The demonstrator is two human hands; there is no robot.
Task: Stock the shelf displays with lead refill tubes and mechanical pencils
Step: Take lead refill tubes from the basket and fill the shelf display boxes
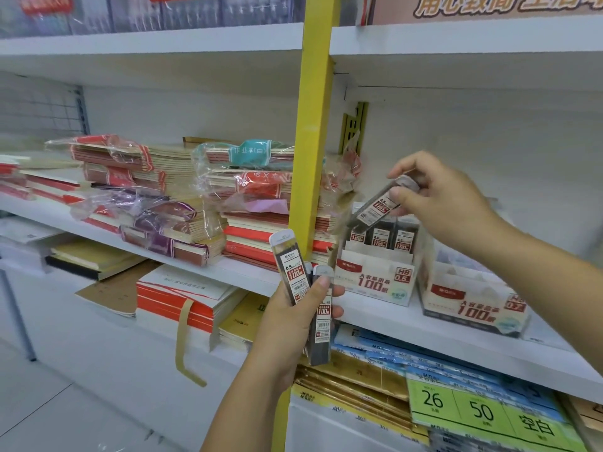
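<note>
The yellow post [315, 125] splits the shelving. Just right of it, on the white shelf [391, 324], stands the HB 0.5 display box [375, 282], with a row of tubes [380, 238] upright in its back part. Above that box, the right hand [440, 197] pinches one lead refill tube [377, 208] by its capped end between thumb and fingers. The tube is tilted, its lower end dipping toward the row.

In front of the post's lower stretch, the left hand [293, 314] has its grip wrapped round a bundle of spare tubes [290, 272], caps up, thumb pressed across them. Farther right of the post sits a second display box [473, 311] marked 0.7.

Left of the post, plastic-wrapped exercise books [169, 197] lie stacked on the shelf. Some crumpled wrap pokes out on the post's right side, just behind the first box. Below and right of the post lie blue packs [391, 350] and a green label [483, 415].
</note>
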